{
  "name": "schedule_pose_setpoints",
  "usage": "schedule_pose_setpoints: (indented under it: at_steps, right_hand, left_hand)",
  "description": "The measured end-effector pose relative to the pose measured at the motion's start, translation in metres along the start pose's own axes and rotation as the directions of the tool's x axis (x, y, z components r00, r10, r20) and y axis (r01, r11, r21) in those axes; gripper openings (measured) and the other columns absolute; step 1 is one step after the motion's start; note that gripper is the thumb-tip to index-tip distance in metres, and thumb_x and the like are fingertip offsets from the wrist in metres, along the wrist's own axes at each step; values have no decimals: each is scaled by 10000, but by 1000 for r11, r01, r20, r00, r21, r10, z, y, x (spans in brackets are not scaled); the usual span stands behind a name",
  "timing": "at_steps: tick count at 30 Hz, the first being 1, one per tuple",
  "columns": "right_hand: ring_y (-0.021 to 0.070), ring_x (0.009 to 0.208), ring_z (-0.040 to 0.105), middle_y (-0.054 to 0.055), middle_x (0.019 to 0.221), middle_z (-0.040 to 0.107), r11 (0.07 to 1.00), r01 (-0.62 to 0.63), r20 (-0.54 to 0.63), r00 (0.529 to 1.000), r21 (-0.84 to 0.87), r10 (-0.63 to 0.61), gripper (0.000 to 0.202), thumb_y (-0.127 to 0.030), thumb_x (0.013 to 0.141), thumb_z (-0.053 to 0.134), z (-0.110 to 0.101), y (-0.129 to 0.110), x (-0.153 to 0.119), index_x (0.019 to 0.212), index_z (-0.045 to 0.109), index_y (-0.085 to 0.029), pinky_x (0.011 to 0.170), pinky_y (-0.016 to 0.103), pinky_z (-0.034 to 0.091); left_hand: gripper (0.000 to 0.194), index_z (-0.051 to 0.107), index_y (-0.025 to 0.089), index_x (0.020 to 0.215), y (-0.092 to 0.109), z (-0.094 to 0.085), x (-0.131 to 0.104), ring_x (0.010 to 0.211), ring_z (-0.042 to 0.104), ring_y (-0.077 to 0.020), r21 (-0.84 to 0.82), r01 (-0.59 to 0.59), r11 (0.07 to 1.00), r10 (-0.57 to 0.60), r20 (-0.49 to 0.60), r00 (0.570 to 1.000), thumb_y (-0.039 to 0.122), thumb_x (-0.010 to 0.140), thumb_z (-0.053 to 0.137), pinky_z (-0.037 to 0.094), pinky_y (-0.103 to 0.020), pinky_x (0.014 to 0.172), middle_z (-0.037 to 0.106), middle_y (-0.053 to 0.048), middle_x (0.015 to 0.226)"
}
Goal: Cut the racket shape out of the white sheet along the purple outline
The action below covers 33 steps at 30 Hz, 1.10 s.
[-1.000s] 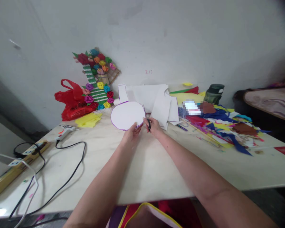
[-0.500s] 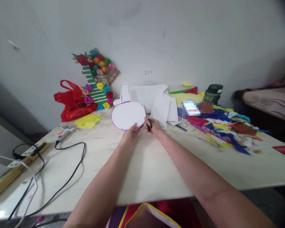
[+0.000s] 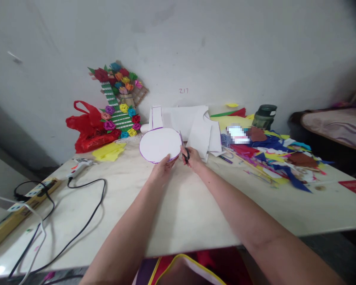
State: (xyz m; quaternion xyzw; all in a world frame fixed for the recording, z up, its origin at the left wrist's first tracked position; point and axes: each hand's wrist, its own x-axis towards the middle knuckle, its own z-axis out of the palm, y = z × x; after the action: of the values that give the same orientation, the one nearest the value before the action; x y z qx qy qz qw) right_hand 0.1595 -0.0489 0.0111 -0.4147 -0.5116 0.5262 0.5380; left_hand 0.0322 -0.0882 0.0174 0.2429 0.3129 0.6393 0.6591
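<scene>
A white paper oval (image 3: 160, 145) with a purple outline is pinched at its lower right edge by my left hand (image 3: 165, 165), thumb on top. My right hand (image 3: 192, 157) grips a pair of scissors (image 3: 186, 156) with dark handles. Their blades point up and away, along the right edge of the oval. Whether the blades touch the paper I cannot tell. Behind the oval stand and lie several white paper pieces (image 3: 199, 136), some edged in purple. Both hands are above the table (image 3: 192, 213).
At the back left are a red plastic bag (image 3: 89, 128), yellow paper (image 3: 109, 151) and a paper-flower craft (image 3: 121, 114). Power strips (image 3: 32, 196) and cables lie left. On the right are a heap of coloured scraps (image 3: 281, 154), a phone (image 3: 237, 134) and a green bottle (image 3: 264, 117).
The view has shifted very slightly. My hands, the oval and the scissors keep almost the same position.
</scene>
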Motion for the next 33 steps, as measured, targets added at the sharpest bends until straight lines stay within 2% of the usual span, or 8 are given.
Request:
schedule_pose_setpoints:
  at_steps: [5,10,21,33]
  right_hand:
    - [52,283,393,-71,392,445,999,31,-36,999,-27,-32,313,-463,733,554,3,2,1,658,442,-181,260,153,224]
    - [57,283,402,-68,407,460,1000,10,-5,1000,-20,-10,298,-448,725,571,0,2,3,673,452,-180,248,155,204]
    - [82,338,479,-24,463,534,999,45,77,996,30,-47,421,-587,694,548,-16,1,4,720,461,-175,254,163,199]
    - [122,390,561,30,554,619,999,-1,70,998,-54,5,349,-504,738,548,-20,-7,1,783,529,-158,255,165,261]
  left_hand:
    - [363,525,81,1135,0,-3,4,948,614,-222,-3,2,1000,-2,5,1000,76,772,534,457,-300,893,632,-155,1061]
    - [354,525,80,1135,1,-5,4,933,620,-216,2,11,1000,-11,6,1000,79,781,522,474,-293,871,641,-145,1045]
    - [430,493,80,1183,-1,-5,2,930,620,-225,-5,31,999,-31,20,999,63,758,550,465,-316,903,641,-142,1045]
    - [373,522,68,1143,-3,-7,5,876,640,-208,40,-9,999,8,22,1000,70,770,535,495,-298,850,639,-144,1049]
